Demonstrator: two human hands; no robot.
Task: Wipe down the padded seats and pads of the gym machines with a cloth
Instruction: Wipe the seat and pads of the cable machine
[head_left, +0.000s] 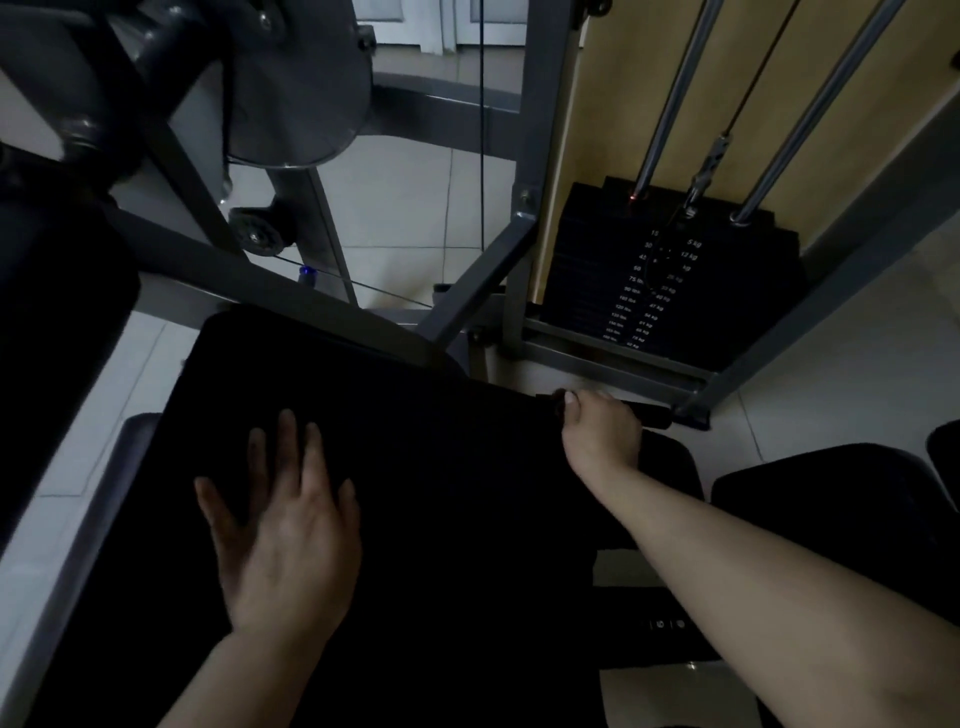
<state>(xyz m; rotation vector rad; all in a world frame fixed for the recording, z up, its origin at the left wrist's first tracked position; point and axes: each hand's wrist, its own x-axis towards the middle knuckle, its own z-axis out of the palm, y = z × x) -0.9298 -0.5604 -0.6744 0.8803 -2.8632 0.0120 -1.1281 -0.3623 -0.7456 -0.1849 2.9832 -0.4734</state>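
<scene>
Black, smooth padded seat (395, 426) fills the centre; left hand (283, 535) lies flat on it, fingers spread. Right hand (602, 431) grips a dark round handle (652, 415) at the seat's right corner. Black weight stack (675, 275) reads "5 kg", "75 lbs".

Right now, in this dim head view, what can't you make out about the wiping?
- Cloth: none discernible; the pad is black and underexposed under the flat left hand.
- Right hand: its fingers curl out of sight round a dark handle.
- Weight stack: lower labels too small.
</scene>
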